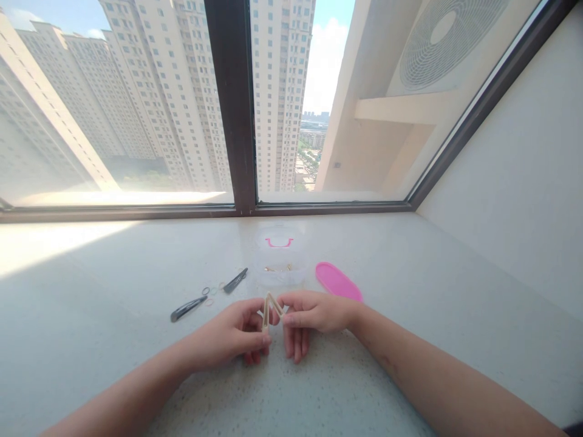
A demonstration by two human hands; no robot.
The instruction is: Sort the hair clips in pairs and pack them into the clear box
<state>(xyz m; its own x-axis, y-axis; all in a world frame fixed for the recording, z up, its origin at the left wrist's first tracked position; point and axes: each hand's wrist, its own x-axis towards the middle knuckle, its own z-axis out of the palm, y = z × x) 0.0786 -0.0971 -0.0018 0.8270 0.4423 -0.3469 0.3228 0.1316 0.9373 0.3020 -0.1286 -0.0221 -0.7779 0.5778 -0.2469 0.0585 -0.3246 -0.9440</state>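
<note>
A wide, pale windowsill [91,285] with fine dark speckles carries the things. Its far edge meets the window frame and its right edge meets a wall; a bright patch of sunlight covers its far left corner. Near the middle of the far edge stands a clear plastic box [291,278] with a pink handle [279,246]. Just beside it, toward the right edge, lies a flat pink oval lid [337,280], set slantwise. On the box's other side lie two dark hair clips [188,309], apart from each other, the nearer one farther left. Small rings [206,287], one dark, others pale, lie between them.
</note>
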